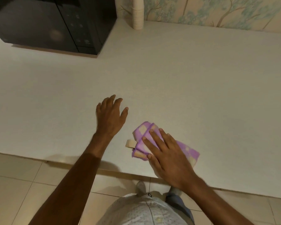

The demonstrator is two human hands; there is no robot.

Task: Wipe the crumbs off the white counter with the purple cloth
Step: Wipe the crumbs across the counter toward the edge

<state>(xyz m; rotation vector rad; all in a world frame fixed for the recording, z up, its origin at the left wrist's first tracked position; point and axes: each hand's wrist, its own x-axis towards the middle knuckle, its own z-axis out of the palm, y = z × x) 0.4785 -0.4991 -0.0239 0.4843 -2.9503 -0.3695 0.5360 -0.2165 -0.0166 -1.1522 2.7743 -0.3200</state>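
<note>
A folded purple cloth [143,135] with cream squares lies on the white counter [185,78] near its front edge. My right hand [167,157] rests flat on top of the cloth, fingers spread, pressing it down. A small cream loop of the cloth sticks out on its left side. My left hand [109,116] is just left of the cloth, palm down, fingers apart, holding nothing. No crumbs are distinct on the speckled surface.
A black microwave [53,23] stands at the back left of the counter. A stack of paper cups [138,13] sits against the patterned wall. The counter's front edge runs below my hands, with tiled floor [15,184] beneath.
</note>
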